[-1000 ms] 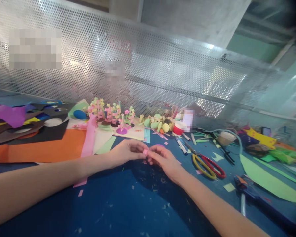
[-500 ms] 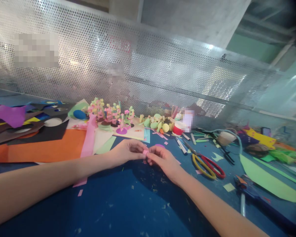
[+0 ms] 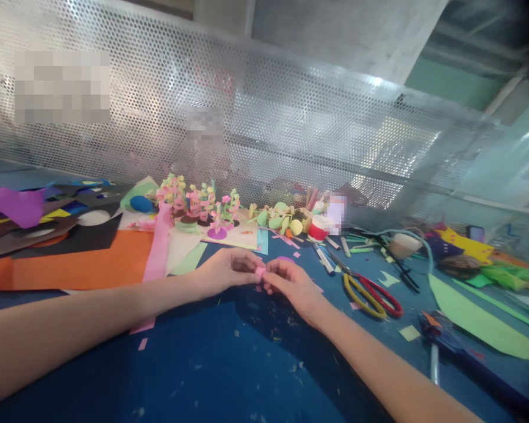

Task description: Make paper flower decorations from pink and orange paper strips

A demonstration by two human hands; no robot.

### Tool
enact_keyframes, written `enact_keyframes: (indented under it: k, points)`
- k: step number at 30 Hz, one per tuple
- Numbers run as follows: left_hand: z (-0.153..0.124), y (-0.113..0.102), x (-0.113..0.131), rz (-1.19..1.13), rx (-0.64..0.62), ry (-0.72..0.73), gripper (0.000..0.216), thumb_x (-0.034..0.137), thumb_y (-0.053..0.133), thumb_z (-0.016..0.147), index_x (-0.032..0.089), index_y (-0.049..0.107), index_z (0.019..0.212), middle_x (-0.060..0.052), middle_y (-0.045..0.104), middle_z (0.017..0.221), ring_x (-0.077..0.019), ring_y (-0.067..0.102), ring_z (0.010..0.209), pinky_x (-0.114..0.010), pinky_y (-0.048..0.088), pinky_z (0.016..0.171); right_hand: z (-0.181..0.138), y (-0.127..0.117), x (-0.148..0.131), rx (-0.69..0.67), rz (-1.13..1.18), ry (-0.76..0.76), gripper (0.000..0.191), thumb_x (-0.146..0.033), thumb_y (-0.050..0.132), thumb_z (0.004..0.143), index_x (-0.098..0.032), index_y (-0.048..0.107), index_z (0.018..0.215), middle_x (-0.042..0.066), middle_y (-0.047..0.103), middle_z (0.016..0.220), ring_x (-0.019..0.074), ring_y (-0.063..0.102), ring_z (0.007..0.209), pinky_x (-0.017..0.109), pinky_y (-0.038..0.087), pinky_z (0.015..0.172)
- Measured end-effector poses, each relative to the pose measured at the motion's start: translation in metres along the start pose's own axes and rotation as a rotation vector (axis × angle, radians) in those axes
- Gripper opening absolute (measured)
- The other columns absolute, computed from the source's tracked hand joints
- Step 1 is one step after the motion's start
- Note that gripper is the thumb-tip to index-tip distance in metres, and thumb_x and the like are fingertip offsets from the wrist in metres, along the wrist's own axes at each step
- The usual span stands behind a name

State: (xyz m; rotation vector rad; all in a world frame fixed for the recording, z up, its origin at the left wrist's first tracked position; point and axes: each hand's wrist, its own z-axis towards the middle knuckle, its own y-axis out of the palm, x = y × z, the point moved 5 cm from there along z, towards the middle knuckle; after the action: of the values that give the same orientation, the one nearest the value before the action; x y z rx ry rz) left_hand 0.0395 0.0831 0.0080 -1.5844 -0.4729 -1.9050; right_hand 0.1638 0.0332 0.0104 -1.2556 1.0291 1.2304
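Between the fingertips of both hands is a small pink piece [image 3: 260, 272], of paper or thin foam by its look. My left hand [image 3: 227, 273] pinches it from the left with thumb and fingers. From the right, the thumb and index finger of my right hand [image 3: 293, 288] close on its other side, the remaining fingers curled. Partly hidden behind the right hand lies a purple disc [image 3: 284, 259]. Beyond the hands stand several small pink, green and yellow paper plants [image 3: 198, 202], one on a purple round base [image 3: 217, 234].
Scissors [image 3: 370, 294] with yellow and red handles lie on the blue table [image 3: 194, 364], right of my hands. A hot glue gun [image 3: 458, 349] and a light green sheet [image 3: 480, 320] are farther right. Orange sheet [image 3: 79, 261] and pink strip [image 3: 158, 244] lie left. Perforated metal panel [image 3: 268, 117] stands behind.
Both hands stay in place around the pink piece, with barely any shift of the fingers. Things on the table lie as before.
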Motion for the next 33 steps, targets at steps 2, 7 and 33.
enact_keyframes:
  k: [2, 7, 33]
  points:
    - [-0.0001, 0.0013, 0.0, -0.005, -0.011, 0.007, 0.024, 0.025, 0.067, 0.07, 0.012, 0.061, 0.089, -0.006, 0.068, 0.083, -0.016, 0.065, 0.077, -0.034, 0.049, 0.08, -0.0001, -0.0003, -0.0001, 0.012, -0.025, -0.003, 0.021, -0.035, 0.065, 0.071, -0.017, 0.055, 0.071, -0.003, 0.06, 0.061, 0.0091, 0.053, 0.054, 0.023, 0.041, 0.055]
    - [-0.0011, 0.0039, 0.0026, -0.001, -0.034, 0.031, 0.021, 0.022, 0.066, 0.072, 0.011, 0.06, 0.088, -0.006, 0.068, 0.082, -0.0167, 0.065, 0.077, -0.035, 0.05, 0.078, -0.001, 0.0007, -0.0014, 0.014, -0.064, -0.008, 0.023, -0.037, 0.065, 0.07, -0.017, 0.054, 0.069, -0.003, 0.059, 0.059, 0.0088, 0.051, 0.053, 0.023, 0.041, 0.055]
    - [-0.0012, -0.0003, 0.003, 0.08, 0.02, 0.018, 0.025, 0.031, 0.064, 0.074, 0.014, 0.062, 0.092, -0.004, 0.068, 0.083, -0.0148, 0.064, 0.077, -0.03, 0.049, 0.078, -0.0006, 0.0009, -0.0027, 0.016, -0.039, -0.02, 0.016, -0.033, 0.061, 0.074, -0.017, 0.058, 0.072, -0.002, 0.059, 0.061, 0.0094, 0.053, 0.055, 0.023, 0.041, 0.055]
